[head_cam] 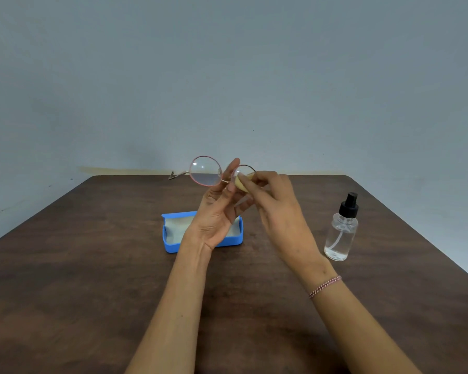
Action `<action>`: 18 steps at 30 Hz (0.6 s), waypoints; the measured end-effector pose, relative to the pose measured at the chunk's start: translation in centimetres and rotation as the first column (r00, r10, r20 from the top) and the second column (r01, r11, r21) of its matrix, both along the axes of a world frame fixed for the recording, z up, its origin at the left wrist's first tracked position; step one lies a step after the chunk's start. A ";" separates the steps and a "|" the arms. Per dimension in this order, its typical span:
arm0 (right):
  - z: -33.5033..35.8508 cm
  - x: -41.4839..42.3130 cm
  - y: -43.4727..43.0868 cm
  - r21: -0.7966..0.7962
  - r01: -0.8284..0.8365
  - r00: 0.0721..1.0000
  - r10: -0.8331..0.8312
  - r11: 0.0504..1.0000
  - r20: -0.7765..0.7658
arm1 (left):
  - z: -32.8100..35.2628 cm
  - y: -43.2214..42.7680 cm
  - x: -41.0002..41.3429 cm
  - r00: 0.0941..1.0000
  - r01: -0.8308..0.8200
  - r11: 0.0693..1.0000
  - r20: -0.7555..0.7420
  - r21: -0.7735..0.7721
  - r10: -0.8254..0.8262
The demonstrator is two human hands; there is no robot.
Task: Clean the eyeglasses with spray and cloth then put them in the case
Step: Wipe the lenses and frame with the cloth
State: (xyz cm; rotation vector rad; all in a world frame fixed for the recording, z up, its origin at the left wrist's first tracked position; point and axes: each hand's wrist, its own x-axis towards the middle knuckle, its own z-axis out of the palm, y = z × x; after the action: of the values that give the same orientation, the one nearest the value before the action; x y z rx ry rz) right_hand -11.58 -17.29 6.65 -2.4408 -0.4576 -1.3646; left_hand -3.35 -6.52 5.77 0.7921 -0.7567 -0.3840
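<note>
Round pink-rimmed eyeglasses are held up above the table. My left hand pinches them at the bridge, palm toward me. My right hand pinches a small pale yellow cloth against the right lens, which the cloth and fingers mostly cover. One temple arm sticks out to the left. Below the hands, an open blue case with a pale lining lies on the table, partly hidden by my left wrist. A clear spray bottle with a black nozzle stands upright to the right.
The dark brown wooden table runs back to a plain grey wall. Its right edge slants down past the bottle. A red-and-white bracelet is on my right wrist.
</note>
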 end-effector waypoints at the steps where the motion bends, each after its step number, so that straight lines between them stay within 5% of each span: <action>1: -0.1 0.1 0.0 0.005 0.016 1.000 -0.016 1.000 0.006 | 0.0 0.2 0.1 1.000 0.005 0.999 0.002 -0.032 -0.005; 7: 0.0 0.5 -1.4 0.052 0.195 0.975 -0.200 0.979 0.101 | 0.0 0.1 0.1 0.999 0.046 0.998 -0.017 -0.038 -0.047; 18: 0.1 0.2 -0.9 0.021 0.108 0.989 -0.110 0.994 0.099 | -0.1 0.4 0.3 0.999 0.045 0.999 -0.002 -0.017 -0.045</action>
State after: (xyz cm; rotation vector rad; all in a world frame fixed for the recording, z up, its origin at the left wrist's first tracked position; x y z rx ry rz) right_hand -11.35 -18.17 6.75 -2.4251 -0.3400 -1.5345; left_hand -3.02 -6.12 5.71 0.7597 -0.7754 -0.4186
